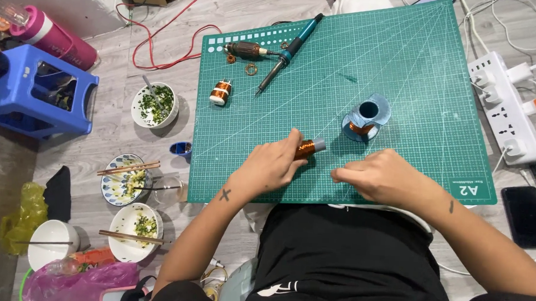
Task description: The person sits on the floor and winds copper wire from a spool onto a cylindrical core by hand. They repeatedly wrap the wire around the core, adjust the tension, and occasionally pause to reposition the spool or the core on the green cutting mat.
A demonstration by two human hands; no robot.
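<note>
Black clothing fills the bottom of my view, the person seated on the floor with both forearms reaching forward over a green cutting mat [406,72]. From my remote seat I see the left hand [270,166] with its grip clamped on a small copper wire coil [308,149], fingers wrapped round its near end; the coil lies on its side just above the mat's near edge, its grey tip pointing right. Just beside it, the right hand [383,175] rests knuckles-up on the mat, fingers curled together and pinched; I cannot tell whether anything thin runs between them.

Beyond the right hand stands a blue spool [366,118] with copper wire round its waist, apart from both hands. Farther off, near the mat's far left corner, lie a second small copper coil [220,93], a soldering iron [288,51] with a teal handle, and a motor armature [247,50] beside it.

Left of the mat, on the floor, sit bowls with chopsticks [133,180], a blue plastic stool [35,92] and a pink flask [54,35]. To the right, a white power strip [505,111] and a black phone [526,216] lie on the floor boards.
</note>
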